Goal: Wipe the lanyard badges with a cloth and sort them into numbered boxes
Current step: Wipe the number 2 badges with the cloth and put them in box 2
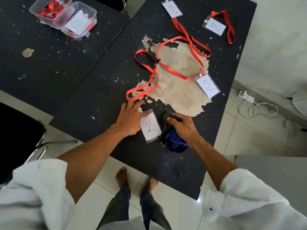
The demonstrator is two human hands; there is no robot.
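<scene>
Box [35, 13] cut by edge, top-right badge [215, 27] blurred

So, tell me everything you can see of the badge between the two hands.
The badge is a clear plastic sleeve holding a white card with a handwritten 2. It lies flat, face up, near the front edge of the black table. The left hand presses its upper left corner; its red strap runs off from there. The cloth, gripped by the right hand, touches its right edge.
</scene>
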